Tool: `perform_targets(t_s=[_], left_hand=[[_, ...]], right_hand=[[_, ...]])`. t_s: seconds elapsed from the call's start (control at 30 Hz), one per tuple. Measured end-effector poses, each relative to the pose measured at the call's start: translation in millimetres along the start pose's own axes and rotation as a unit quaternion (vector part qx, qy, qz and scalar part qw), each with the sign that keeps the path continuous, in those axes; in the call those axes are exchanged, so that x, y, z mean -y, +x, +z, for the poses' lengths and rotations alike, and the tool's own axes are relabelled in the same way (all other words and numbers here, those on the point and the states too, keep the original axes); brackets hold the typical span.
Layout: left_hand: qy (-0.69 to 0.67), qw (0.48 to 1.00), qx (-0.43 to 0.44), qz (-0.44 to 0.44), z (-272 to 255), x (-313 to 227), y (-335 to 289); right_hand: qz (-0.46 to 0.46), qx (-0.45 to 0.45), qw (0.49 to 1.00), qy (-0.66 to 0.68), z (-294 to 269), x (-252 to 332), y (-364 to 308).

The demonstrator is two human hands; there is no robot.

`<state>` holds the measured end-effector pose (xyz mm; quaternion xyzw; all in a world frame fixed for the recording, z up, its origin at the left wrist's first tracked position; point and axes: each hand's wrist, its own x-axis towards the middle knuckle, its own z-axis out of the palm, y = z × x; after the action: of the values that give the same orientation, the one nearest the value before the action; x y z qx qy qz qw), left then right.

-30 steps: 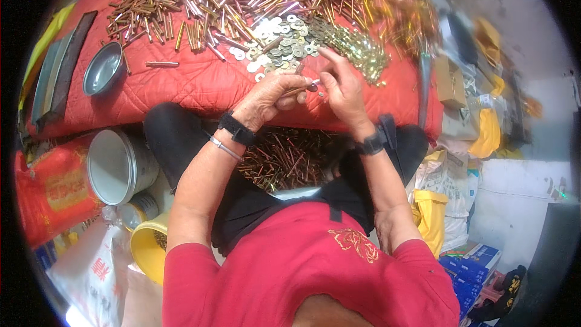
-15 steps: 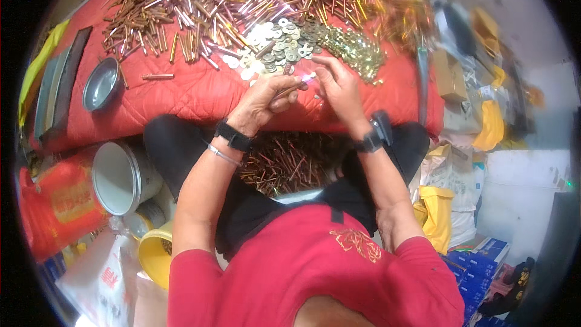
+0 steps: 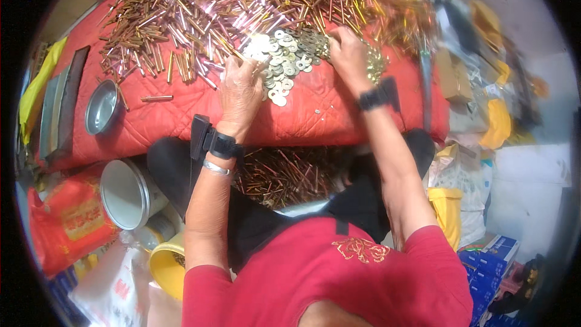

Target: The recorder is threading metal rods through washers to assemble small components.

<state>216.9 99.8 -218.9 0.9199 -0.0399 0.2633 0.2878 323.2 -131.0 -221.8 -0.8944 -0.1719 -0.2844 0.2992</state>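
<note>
A large heap of thin copper-coloured metal rods [image 3: 200, 15] covers the far side of a red quilted cover [image 3: 187, 118]. At its near edge lie flat round washers [image 3: 284, 63], silvery to brass in tone. My left hand [image 3: 238, 94] reaches to where rods meet washers, its fingers bent together; whatever is between the fingertips is hidden. To the right, my right hand [image 3: 350, 60] dips with curled fingers into a pile of small shiny brass-coloured pieces [image 3: 376, 63], too small to name. Its fingertips also hide what they touch.
A metal bowl [image 3: 101, 107] and a single rod [image 3: 157, 98] lie on the cover at left. More rods [image 3: 284, 175] fill a container between my legs. A white bucket [image 3: 125, 194] and a yellow bucket [image 3: 164, 269] stand lower left. Blue boxes [image 3: 493, 260] are stacked lower right.
My hands were together over the near edge, the left holding a rod. They have moved apart and away from me, left to the rods and washers, right to the small pieces.
</note>
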Motion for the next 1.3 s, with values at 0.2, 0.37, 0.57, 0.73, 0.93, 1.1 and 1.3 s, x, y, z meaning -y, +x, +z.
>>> perform_targets(t_s=[0.2, 0.37, 0.57, 0.73, 0.93, 1.1, 1.3], left_hand=[[0.005, 0.999, 0.041, -0.035, 20.7, 12.1, 0.3], [-0.226, 0.962, 0.053, -0.144, 28.8, 17.5, -4.7], [-0.652, 0.655, 0.133, -0.358, 18.6, 10.9, -10.7], [-0.619, 0.671, 0.222, -0.343, 14.4, 24.3, -14.7], [-0.123, 0.989, 0.055, -0.061, 20.4, 4.9, -30.8], [-0.214, 0.976, 0.045, 0.015, 47.4, -14.8, -30.3], [-0.293, 0.951, 0.063, -0.082, 59.2, -27.2, -21.7]], right_hand=[[0.053, 0.115, 0.959, -0.254, 54.0, -17.5, 47.3], [0.088, 0.191, 0.951, -0.228, 47.9, -20.1, 56.3], [0.048, 0.197, 0.954, -0.222, -11.6, -35.4, 47.2], [0.184, 0.165, 0.96, 0.134, -41.8, 10.0, -3.1], [0.342, 0.128, 0.801, 0.474, -61.7, 26.4, -64.6], [0.293, 0.152, 0.853, 0.405, -78.1, 22.4, -86.6], [0.35, 0.174, 0.815, 0.427, -103.4, 29.5, -86.8]])
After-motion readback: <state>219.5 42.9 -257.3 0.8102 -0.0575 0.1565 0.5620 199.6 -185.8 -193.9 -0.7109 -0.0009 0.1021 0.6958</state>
